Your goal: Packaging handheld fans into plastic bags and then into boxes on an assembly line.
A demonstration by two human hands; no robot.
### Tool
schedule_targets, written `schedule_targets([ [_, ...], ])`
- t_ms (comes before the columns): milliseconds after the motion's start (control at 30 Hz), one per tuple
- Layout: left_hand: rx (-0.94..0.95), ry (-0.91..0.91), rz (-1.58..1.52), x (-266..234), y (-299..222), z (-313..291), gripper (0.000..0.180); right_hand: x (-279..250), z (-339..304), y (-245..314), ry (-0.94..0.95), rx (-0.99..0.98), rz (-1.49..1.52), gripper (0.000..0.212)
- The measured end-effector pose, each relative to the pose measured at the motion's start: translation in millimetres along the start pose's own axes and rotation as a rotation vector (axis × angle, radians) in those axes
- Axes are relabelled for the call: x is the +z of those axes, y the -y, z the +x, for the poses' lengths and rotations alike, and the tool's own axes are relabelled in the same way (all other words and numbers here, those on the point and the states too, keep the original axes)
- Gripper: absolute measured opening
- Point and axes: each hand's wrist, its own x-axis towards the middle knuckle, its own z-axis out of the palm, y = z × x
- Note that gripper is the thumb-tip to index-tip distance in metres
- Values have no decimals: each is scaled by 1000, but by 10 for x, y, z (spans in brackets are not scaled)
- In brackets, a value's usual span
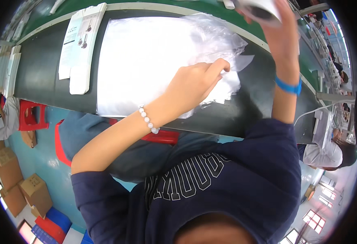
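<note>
A stack of clear plastic bags (146,61) lies on the dark work table in front of me, its right-hand edges loose and crumpled. My left hand (196,83), with a beaded bracelet at the wrist, rests over the right side of this stack. Its thumb and fingers are pinched together at the edge of a bag. Raised at the far right, my right hand (274,18) is closed round a white cylindrical thing (259,10) with a dark round end. That thing is blurred and partly cut off by the top of the picture, so its kind is unclear.
Left of the bags stands a pile of printed flat cartons (81,49) on the dark table (38,73). A green conveyor belt (154,3) runs along the far side. Red stools (32,116), cardboard boxes (36,193) and other people are around the table.
</note>
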Motion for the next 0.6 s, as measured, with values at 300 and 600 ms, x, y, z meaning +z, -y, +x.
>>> schedule_targets([
  [300, 47, 45, 137, -86, 106, -17, 14, -716, -1123, 88, -163, -32, 91, 84],
  [600, 30, 9, 41, 8, 5, -14, 19, -665, -1365, -30, -204, -32, -35, 92],
])
